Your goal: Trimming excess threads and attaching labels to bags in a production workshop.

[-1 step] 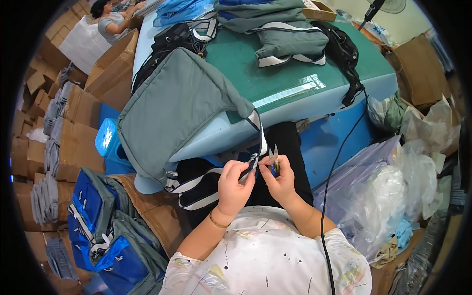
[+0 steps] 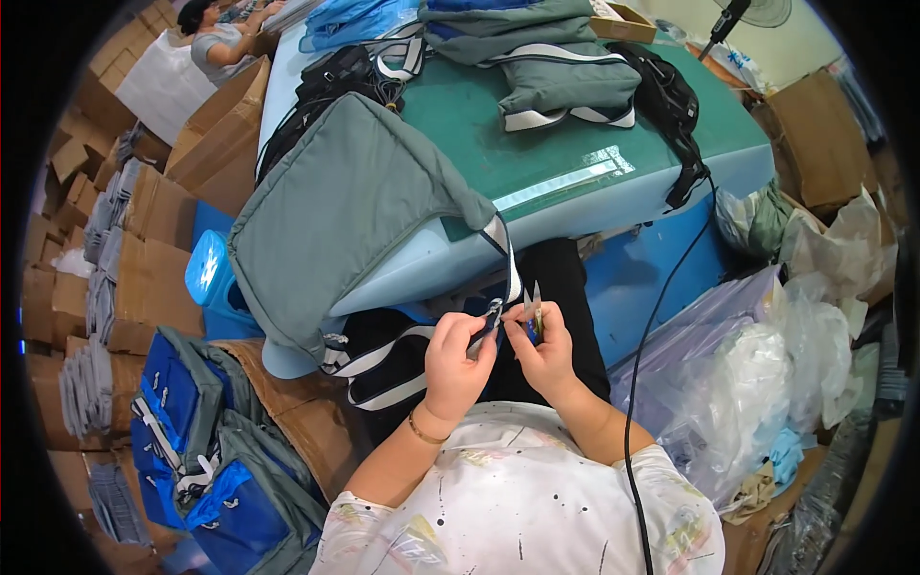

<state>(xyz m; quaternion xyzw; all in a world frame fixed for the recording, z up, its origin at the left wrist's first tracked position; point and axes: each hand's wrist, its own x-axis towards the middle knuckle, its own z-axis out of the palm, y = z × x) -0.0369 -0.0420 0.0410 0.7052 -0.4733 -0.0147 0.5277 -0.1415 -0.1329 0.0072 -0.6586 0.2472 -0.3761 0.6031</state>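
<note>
A grey-green fabric bag (image 2: 335, 206) lies over the table's near left corner, its white-and-navy strap (image 2: 514, 280) hanging down toward my lap. My left hand (image 2: 458, 364) pinches that strap by a small metal buckle (image 2: 494, 309). Close beside it, my right hand (image 2: 544, 350) has small pointed scissors (image 2: 533, 299) in its grip, blades pointing up and away from me. The thumb and forefinger of my right hand meet near the strap; whether they pinch a thread is too small to tell. More of the strap loops over my lap at the left.
On the green-topped table (image 2: 661, 144) lie more grey-green bags (image 2: 570, 81) and a black bag (image 2: 666, 91). A black cord (image 2: 661, 307) runs down my right side. Blue-and-grey bags (image 2: 240, 489) are piled at lower left, plastic bags (image 2: 757, 364) at right. A person (image 2: 222, 48) sits far left.
</note>
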